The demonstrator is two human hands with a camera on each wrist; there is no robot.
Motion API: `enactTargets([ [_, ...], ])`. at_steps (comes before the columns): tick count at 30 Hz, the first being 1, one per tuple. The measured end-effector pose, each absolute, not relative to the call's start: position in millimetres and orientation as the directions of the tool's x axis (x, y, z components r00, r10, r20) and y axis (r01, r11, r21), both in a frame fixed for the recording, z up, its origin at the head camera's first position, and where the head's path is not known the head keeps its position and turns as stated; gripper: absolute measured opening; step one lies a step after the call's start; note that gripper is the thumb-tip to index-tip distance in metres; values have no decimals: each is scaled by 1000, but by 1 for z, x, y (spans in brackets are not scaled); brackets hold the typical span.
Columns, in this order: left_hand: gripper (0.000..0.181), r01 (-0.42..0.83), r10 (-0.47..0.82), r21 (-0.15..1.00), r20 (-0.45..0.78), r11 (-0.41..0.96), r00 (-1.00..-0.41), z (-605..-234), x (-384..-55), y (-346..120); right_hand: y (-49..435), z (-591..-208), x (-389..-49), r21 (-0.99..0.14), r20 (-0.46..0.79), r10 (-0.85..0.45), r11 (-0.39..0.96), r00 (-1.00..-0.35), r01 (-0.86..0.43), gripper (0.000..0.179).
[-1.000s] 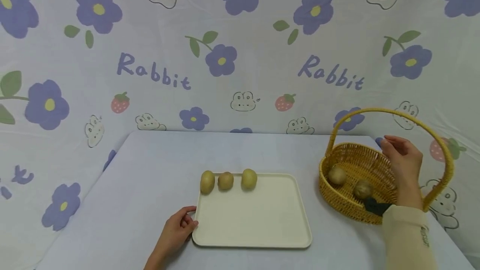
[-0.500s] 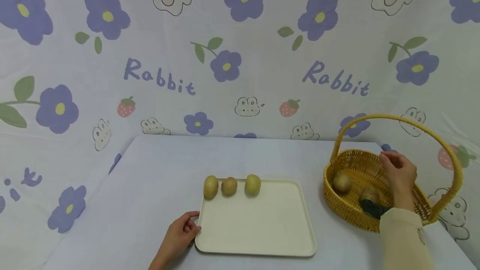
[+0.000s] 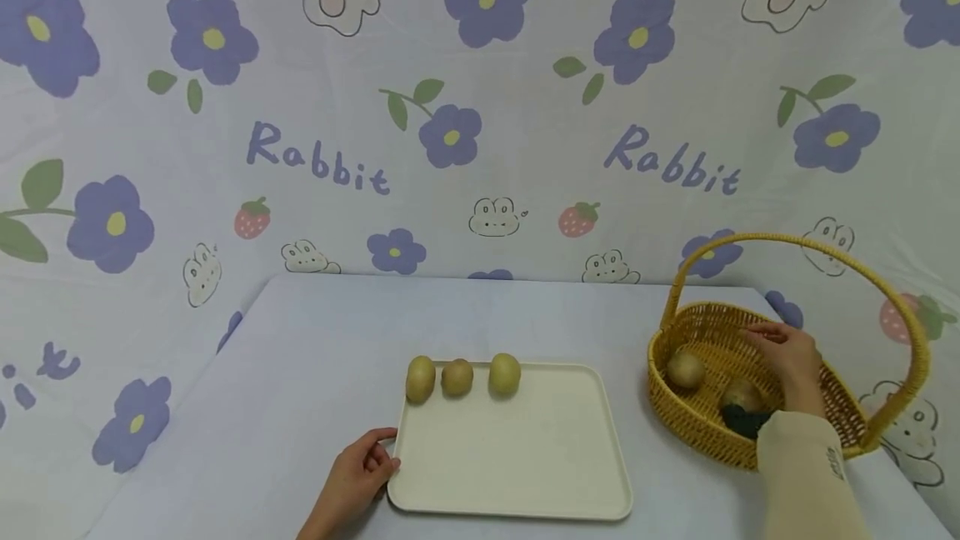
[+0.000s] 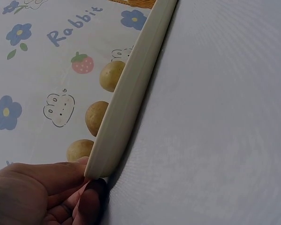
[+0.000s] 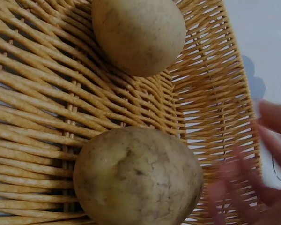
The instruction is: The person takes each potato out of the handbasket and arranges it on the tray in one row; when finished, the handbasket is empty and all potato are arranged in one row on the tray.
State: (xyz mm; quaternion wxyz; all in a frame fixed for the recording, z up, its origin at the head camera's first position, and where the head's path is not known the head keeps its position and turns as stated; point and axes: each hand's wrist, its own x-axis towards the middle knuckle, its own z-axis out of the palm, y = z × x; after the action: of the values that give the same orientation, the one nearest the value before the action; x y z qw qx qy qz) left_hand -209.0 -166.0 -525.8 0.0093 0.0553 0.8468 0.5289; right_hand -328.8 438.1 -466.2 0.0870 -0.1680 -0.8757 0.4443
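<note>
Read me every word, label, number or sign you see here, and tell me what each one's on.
"Rabbit", purple, on the patterned backdrop, left of center.
"Rabbit", again, on the backdrop, right of center.
"it", an incomplete word, at the backdrop's far left.
Small dark lettering on the right sleeve: too small to read.
No numbers I can make out.

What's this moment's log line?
left hand: holds cream rectangular tray; right hand: over yellow wicker basket; yellowish-brown round potatoes: tray three, basket two
</note>
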Motion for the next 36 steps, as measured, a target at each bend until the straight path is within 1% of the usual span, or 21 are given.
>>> enactTargets([
  [1,38,86,104,896,44,435,-994,-526,-209,-166,433,-460,-324,-764,-88,292,593,-953,252,53],
  [2,37,88,106,896,46,435,-993,-526,-209,-165,429,-454,-320,-725,-172,210,635,-963,268,58],
  [3,37,89,106,896,47,435,-993,-526,-209,-165,423,-448,-316,-698,-251,138,660,-958,278,64],
  [4,37,94,108,897,52,432,-993,-526,-209,-165,421,-445,-313,-681,-303,70,682,-951,267,64],
  [6,37,93,107,896,51,434,-993,-525,-209,-165,417,-443,-311,-676,-378,-11,687,-926,268,55],
  [7,37,93,107,896,52,434,-993,-526,-209,-164,415,-442,-310,-680,-398,-36,682,-917,269,47],
  [11,36,93,98,895,55,437,-994,-525,-208,-164,408,-441,-305,-746,-451,-88,583,-888,322,25],
  [14,36,96,97,892,59,442,-994,-524,-208,-163,407,-444,-303,-776,-462,-113,531,-880,339,18],
  [17,36,97,98,891,59,444,-993,-523,-207,-164,405,-446,-303,-771,-453,-119,550,-884,321,16],
  [21,36,94,94,891,58,444,-994,-523,-207,-164,402,-449,-300,-745,-443,-96,593,-891,306,21],
  [24,36,96,88,887,62,452,-994,-523,-207,-164,398,-449,-298,-738,-460,-87,591,-884,326,24],
  [29,36,92,85,887,60,453,-995,-522,-207,-164,395,-449,-296,-730,-491,-124,598,-862,330,33],
  [31,36,93,87,889,60,449,-994,-523,-207,-164,395,-448,-295,-723,-466,-152,633,-872,276,36],
  [33,36,98,88,888,65,449,-994,-523,-207,-163,394,-441,-296,-732,-407,-194,654,-893,192,37],
  [36,35,103,86,887,71,450,-994,-524,-206,-163,387,-424,-297,-756,-268,-302,655,-915,5,40],
])
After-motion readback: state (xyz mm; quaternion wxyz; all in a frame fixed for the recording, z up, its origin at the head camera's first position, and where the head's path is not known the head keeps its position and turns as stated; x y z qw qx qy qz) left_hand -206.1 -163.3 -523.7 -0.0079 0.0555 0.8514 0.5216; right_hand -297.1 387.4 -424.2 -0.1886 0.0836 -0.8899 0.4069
